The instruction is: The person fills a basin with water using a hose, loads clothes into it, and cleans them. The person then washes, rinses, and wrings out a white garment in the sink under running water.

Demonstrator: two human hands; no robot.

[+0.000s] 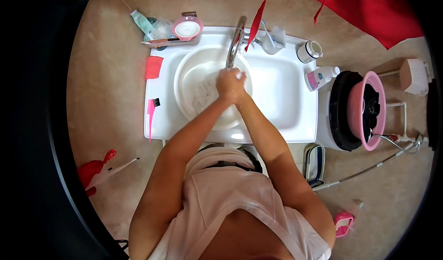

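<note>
Sink: a wide white sink (279, 93) stands before the person, its right part bare beside the basin.
Red fabric: a large red piece (369, 8) hangs at the upper right, one strip reaching down near the tap.
Basin: a round white basin (177, 84) sits in the left part of the sink.
Pink tub: at the right, a tilted pink tub (381, 103) holds something black.
Cloth: a wet-looking white cloth (203, 96) lies bunched inside the basin, left of the hands.
Tap: the chrome tap (235, 40) arches over the basin, its spout just above the hands.
Left hand: the left hand (227, 84) lies against the other over the basin, fingers bent inward; whether they pinch anything, I cannot tell.
Right hand: the right hand (241, 88) is partly covered by the left; its finger state I cannot tell.
Bottle: a white bottle (322, 77) leans at the sink's right edge.
White patch: a small bright spot (238, 75) shows at the fingers, foam or fabric unclear.
</note>
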